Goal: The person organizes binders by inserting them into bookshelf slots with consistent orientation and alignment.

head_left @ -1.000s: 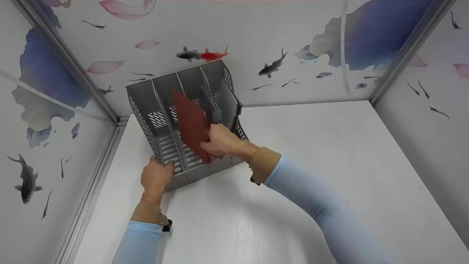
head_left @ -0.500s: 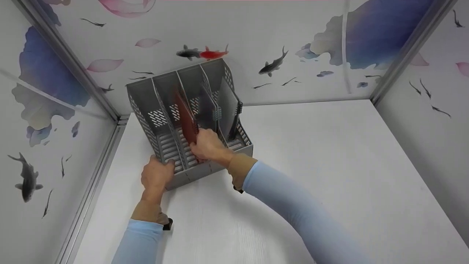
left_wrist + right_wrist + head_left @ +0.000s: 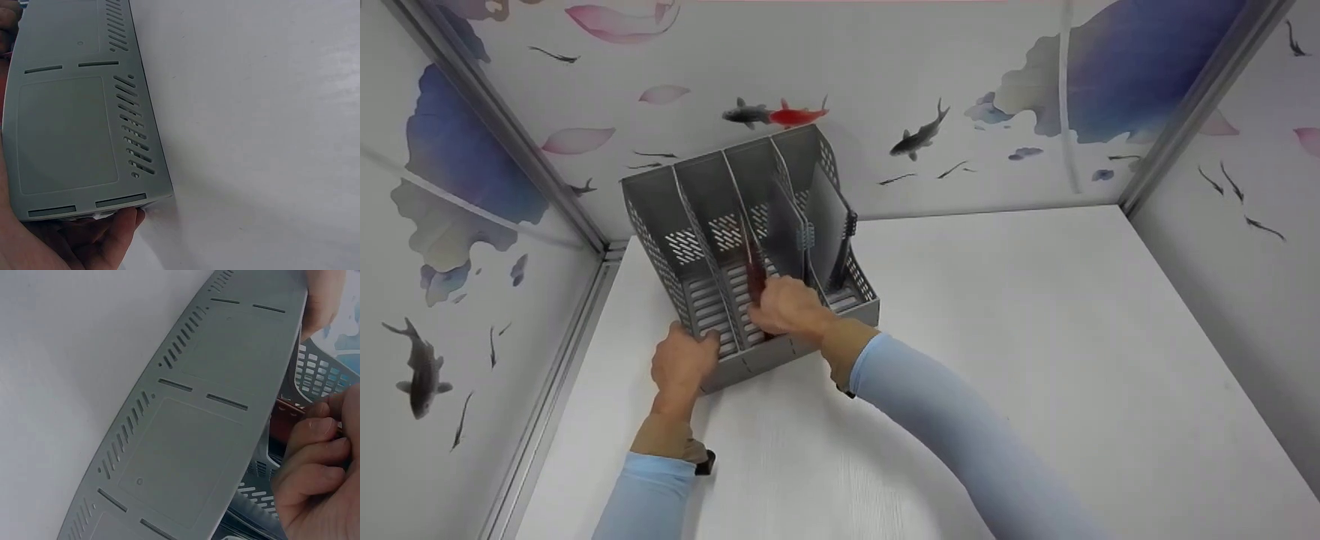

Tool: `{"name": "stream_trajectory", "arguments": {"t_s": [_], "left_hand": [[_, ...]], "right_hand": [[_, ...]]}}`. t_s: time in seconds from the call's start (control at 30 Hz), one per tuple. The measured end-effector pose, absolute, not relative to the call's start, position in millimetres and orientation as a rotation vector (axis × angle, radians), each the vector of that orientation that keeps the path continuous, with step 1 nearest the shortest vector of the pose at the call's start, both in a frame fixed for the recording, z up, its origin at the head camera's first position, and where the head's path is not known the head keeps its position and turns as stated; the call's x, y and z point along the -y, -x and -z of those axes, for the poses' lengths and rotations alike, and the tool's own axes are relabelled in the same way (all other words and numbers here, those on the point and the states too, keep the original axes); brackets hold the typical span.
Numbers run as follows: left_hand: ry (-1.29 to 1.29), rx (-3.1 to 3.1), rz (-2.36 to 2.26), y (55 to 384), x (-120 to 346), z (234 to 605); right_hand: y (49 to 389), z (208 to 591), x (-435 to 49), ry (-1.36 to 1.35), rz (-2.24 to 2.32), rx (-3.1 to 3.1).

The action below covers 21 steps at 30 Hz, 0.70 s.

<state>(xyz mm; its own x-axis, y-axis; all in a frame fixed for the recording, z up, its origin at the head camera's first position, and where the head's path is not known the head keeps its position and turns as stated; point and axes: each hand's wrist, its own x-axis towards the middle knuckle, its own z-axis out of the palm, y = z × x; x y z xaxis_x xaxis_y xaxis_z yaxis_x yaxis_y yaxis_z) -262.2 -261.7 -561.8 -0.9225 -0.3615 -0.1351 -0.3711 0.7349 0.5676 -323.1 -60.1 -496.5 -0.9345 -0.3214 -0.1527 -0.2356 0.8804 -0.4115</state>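
Observation:
A grey slotted file organizer with upright dividers stands at an angle near the back wall. My left hand grips its front left corner, with fingers curled around the side in the left wrist view. A dark red notebook stands edge-on in the second compartment from the left, close to the divider on its right. My right hand pinches its near edge. In the right wrist view, the notebook's reddish cover shows beside curled fingers, and the organizer's front wall hides its lower part.
A dark notebook stands in the third compartment and a grey one in the rightmost. The white table extends to the right and front. Printed walls enclose the back and sides.
My right hand has moved left and down with the red notebook, lowering it into the second compartment and turning it edge-on to the head view. The left hand has stayed on the organizer.

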Motion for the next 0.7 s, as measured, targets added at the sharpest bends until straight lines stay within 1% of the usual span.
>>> {"name": "stream_trajectory", "arguments": {"t_s": [0.07, 0.1, 0.2, 0.3, 0.33, 0.7], "left_hand": [[0.615, -2.915, -0.962, 262, 262, 562], [0.615, -2.917, -0.964, 262, 262, 562], [0.608, -2.920, -0.962, 262, 263, 562], [0.604, -2.913, -0.957, 262, 263, 562], [0.605, -2.911, -0.957, 262, 263, 562], [0.613, -2.891, -0.985, 262, 261, 563]], "right_hand": [[326, 496, 58, 0.438, 0.587, -2.807], [334, 509, 57, 0.456, 0.601, -2.825], [337, 514, 54, 0.454, 0.632, -2.855], [339, 519, 54, 0.409, 0.673, -2.894], [334, 509, 54, 0.383, 0.683, -2.890], [340, 524, 69, 0.135, 0.942, -2.969]]}}
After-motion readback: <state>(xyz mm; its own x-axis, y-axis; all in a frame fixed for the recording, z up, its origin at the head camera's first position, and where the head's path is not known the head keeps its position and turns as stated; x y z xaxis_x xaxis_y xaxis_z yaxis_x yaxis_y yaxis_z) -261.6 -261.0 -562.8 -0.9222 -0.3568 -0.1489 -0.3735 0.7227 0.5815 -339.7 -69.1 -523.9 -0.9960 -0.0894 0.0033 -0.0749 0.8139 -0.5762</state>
